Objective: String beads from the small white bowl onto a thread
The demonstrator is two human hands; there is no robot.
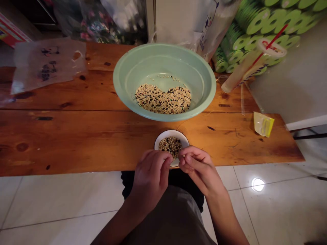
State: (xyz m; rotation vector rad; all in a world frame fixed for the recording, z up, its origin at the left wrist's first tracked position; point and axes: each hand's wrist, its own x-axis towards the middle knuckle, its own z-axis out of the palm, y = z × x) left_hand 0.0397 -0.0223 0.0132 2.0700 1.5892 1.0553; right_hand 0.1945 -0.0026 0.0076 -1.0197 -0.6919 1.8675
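Observation:
A small white bowl [156, 143] with a dark rim stands near the table's front edge, holding small round beads [170, 144], pale and dark mixed. Over its near left side is my left hand [153, 170], thumb and fingertips pinched together; whatever they hold is too small to make out. My right hand [198, 166] is at the bowl's near right side, its thumb and fingers closed on what looks like a tiny pale bead [183, 156]. Behind the bowl, a large green basin [163, 117] contains many more pale and dark beads [163, 100].
On the wooden table [97, 143], a plastic bag [48, 64] lies at the left. Towards the right are a tall cup [251, 64] with a red straw and a small yellow-and-clear packet [263, 124]. Wrapped green rolls [255, 25] are stacked at the back right.

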